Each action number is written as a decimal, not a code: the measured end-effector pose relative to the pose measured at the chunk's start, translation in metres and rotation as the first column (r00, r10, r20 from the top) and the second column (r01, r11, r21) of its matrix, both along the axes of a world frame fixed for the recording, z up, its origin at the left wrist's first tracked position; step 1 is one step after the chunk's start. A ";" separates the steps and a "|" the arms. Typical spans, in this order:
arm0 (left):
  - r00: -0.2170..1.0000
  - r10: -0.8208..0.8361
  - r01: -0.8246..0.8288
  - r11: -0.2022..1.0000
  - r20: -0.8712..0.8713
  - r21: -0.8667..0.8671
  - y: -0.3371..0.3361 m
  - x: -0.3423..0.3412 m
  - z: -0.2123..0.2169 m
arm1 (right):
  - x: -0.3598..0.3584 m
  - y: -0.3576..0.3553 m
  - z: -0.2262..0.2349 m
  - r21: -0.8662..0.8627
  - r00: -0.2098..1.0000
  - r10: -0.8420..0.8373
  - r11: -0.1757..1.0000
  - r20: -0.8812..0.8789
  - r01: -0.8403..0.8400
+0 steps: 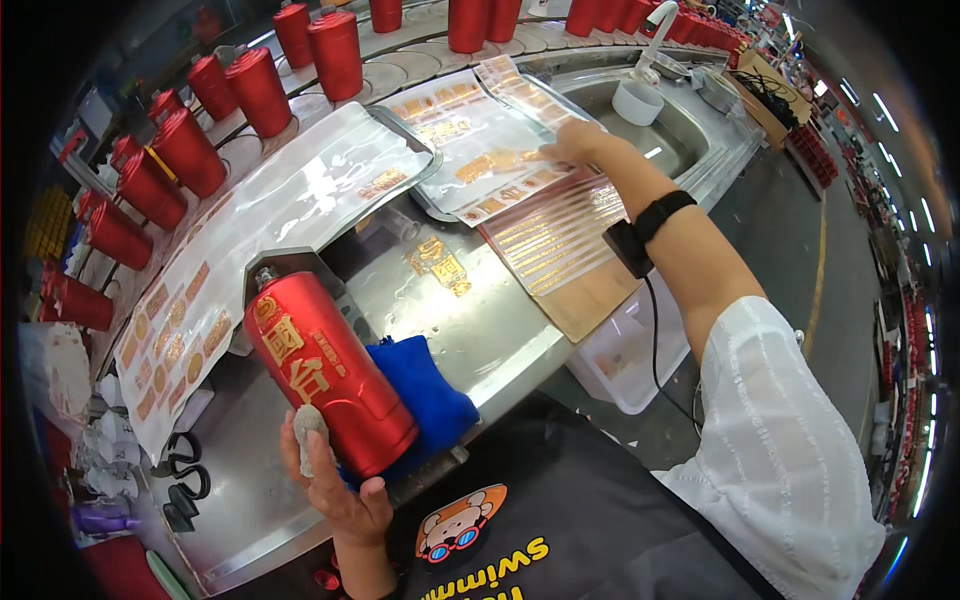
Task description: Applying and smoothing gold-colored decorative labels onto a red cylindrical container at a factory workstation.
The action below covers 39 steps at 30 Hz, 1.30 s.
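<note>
"So, in the head view, what do we have at 8 o'clock?"

"We have the red bottle (330, 370), a metallic cylinder with gold characters, its neck pointing toward 11 and its lower part over a soft, rumpled blue cloth (430, 390). An angular metal holder (290, 260) stands about the neck end."

"And our left hand (338, 492)?"

"At 7 o'clock, by the bottle's base. We see thumb and fingers set apart, a rough pale cover (312, 432) on one finger; we cannot tell how firmly they press."

"What about our right hand (578, 142)?"

"Toward 1 o'clock, reaching over a glossy sheet of gold decals (480, 165). Its fingertips are blurred, so we cannot tell whether they are pinching anything."

"What lies between the two?"

"Near the middle, we find a small group of gold decals (442, 266) on the shiny steel table (500, 325). Toward 3 we see a flat brown board (590, 315), its upper part crossed by gold-and-pale stripes."

"And farther out?"

"From 9 to 12 o'clock, we see more red bottles (335, 55), tapered and satiny; past 1, a rounded steel sink (690, 135)."
</note>
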<state>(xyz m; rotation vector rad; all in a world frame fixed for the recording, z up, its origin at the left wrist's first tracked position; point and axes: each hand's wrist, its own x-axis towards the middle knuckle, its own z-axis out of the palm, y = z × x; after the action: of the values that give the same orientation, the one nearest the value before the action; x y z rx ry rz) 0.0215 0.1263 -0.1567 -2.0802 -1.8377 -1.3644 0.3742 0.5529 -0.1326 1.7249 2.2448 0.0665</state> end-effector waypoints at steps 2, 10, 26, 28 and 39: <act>1.000 0.001 -0.001 1.000 -0.012 -0.002 -0.002 0.000 0.001 | -0.005 0.002 0.001 0.051 0.997 -0.003 0.999 -0.081 0.007; 1.000 -0.010 0.010 1.000 -0.005 0.024 0.001 0.002 0.000 | 0.008 0.022 -0.014 0.234 1.000 0.012 0.972 -0.013 -0.009; 0.935 -0.103 0.060 0.989 0.339 0.136 0.041 -0.027 0.091 | -0.164 -0.234 0.198 0.525 0.113 0.843 0.427 -0.526 -0.736; 0.926 -0.120 0.110 0.993 0.358 0.047 0.043 -0.005 0.134 | -0.172 -0.254 0.205 0.522 0.028 0.841 0.362 -0.541 -0.772; 0.431 -0.120 0.624 0.755 0.894 -0.200 0.005 -0.033 0.078 | -0.152 -0.284 0.075 0.165 0.069 0.247 0.803 -0.966 -0.572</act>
<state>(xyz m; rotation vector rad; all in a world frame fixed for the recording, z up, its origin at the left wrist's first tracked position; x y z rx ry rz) -0.0114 0.1312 -0.0789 -2.4179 -2.3008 -2.6989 0.2218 0.2694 -0.0580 0.8029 3.2846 -1.6358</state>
